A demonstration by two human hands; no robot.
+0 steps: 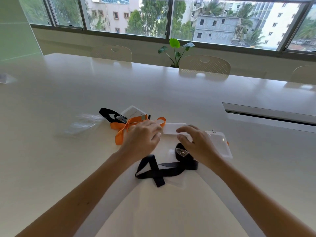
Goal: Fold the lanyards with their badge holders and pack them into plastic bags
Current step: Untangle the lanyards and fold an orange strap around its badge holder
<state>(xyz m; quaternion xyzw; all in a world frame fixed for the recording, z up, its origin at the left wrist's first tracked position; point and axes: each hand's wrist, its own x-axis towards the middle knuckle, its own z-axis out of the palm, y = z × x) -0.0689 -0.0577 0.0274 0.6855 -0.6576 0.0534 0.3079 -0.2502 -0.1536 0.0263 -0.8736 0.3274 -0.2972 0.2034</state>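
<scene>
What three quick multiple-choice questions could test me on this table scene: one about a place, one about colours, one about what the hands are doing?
1. Where do the clear plastic bags lie?
A. to the left of the lanyards
B. under the right hand
C. on a chair

2. Which colours are the lanyard straps?
A. red and blue
B. orange and black
C. all green

3. What are the two hands doing?
A. resting flat, away from everything
B. both reaching onto the white badge holder between them
C. lifting a chair

Answers:
1. A, the crumpled clear bags sit left of the far black lanyard on the table.
2. B, an orange lanyard lies beside the left hand, and a near black lanyard lies in front of the person.
3. B, the left hand and right hand meet at the holder, fingers curled at its edges.
</scene>
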